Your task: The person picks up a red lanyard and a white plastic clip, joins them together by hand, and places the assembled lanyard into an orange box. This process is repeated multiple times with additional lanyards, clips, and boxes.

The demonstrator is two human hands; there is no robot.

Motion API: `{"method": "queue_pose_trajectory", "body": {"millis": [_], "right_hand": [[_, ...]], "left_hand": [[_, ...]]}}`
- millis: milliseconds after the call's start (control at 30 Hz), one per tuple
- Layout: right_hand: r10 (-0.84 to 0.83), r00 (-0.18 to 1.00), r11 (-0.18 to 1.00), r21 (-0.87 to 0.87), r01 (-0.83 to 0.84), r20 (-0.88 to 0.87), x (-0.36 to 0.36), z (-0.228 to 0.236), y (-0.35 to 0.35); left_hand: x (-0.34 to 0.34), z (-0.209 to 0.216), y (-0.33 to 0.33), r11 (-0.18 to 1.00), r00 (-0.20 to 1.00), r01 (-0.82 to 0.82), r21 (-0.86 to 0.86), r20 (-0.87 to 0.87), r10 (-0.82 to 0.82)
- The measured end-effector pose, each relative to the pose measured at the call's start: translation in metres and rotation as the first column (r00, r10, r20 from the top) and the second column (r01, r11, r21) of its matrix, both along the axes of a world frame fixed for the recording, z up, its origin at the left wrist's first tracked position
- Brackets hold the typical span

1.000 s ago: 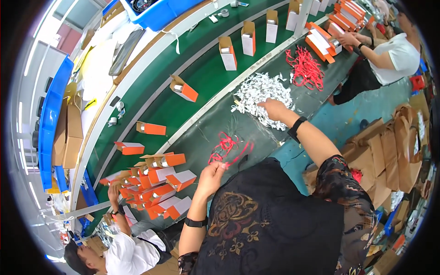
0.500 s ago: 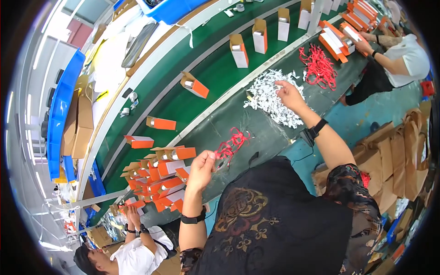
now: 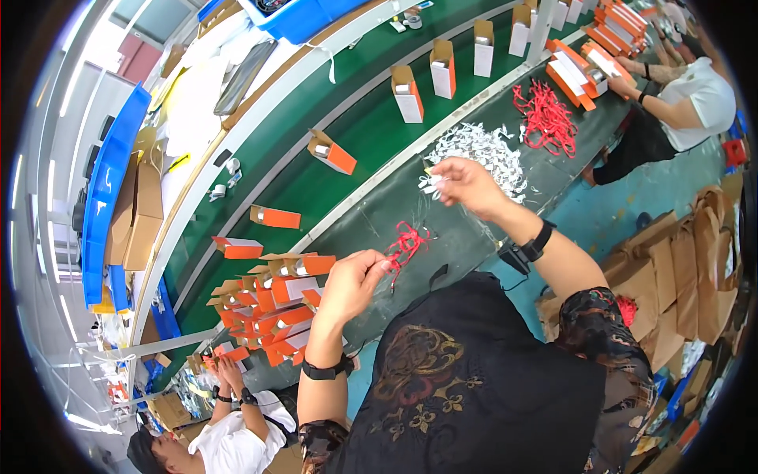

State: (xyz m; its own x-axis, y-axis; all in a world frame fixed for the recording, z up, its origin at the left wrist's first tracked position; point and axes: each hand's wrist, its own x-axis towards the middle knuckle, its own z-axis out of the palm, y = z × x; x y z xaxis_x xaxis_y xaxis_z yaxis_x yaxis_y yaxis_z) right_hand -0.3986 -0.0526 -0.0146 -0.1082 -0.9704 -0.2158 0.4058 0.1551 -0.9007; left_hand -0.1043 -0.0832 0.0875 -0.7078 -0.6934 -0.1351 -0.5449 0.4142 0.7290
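My left hand (image 3: 353, 283) is closed in a pinch. Its thumb and finger meet at the near end of a small bunch of red cords (image 3: 408, 243) lying on the dark green work surface. Farther right, my right hand (image 3: 471, 189) pinches some small white pieces (image 3: 430, 185) at the near left side of the white heap (image 3: 482, 150). They look like short white strips or clips, too small to tell exactly. Beyond the heap lies a bigger pile of red cords (image 3: 546, 118).
A green conveyor (image 3: 359, 110) with spaced open orange-and-white boxes (image 3: 407, 96) runs along the far side. Many similar boxes (image 3: 276, 308) crowd at the left. Co-workers sit at the left (image 3: 253, 426) and far right (image 3: 695, 95). Brown cardboard (image 3: 671, 268) lies right.
My right hand has moved from over the white heap toward me and left, now with white pieces in its fingers. My left hand has shifted right to the small red bunch.
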Motion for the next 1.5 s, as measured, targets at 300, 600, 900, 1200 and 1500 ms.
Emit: {"method": "queue_pose_trajectory", "body": {"millis": [300, 600, 900, 1200, 1500], "right_hand": [[0.423, 0.880, 0.906, -0.099, -0.411, 0.217, 0.096, 0.036, 0.004], [0.318, 0.946, 0.942, -0.088, -0.323, -0.065, 0.119, 0.072, 0.019], [-0.166, 0.916, 0.908, -0.419, -0.002, -0.364, 0.149, 0.087, 0.014], [-0.230, 0.972, 0.909, -0.366, 0.198, -0.046, 0.158, 0.074, -0.007], [0.565, 0.637, 0.720, -0.064, -0.691, -0.524, 0.143, 0.065, -0.003]], "left_hand": [[0.001, 0.015, -0.011, 0.996, 0.991, -0.079, 0.043, -0.107, 0.083], [0.001, -0.060, -0.004, 0.730, 0.692, -0.067, 0.680, -0.496, 0.524], [-0.036, -0.093, 0.033, 0.463, 0.460, 0.208, 0.861, -0.504, 0.731], [-0.011, -0.058, 0.044, 0.842, 0.759, -0.483, 0.240, -0.364, 0.539], [0.052, -0.010, 0.017, 0.764, 0.859, -0.439, -0.473, -0.471, 0.202]]}}
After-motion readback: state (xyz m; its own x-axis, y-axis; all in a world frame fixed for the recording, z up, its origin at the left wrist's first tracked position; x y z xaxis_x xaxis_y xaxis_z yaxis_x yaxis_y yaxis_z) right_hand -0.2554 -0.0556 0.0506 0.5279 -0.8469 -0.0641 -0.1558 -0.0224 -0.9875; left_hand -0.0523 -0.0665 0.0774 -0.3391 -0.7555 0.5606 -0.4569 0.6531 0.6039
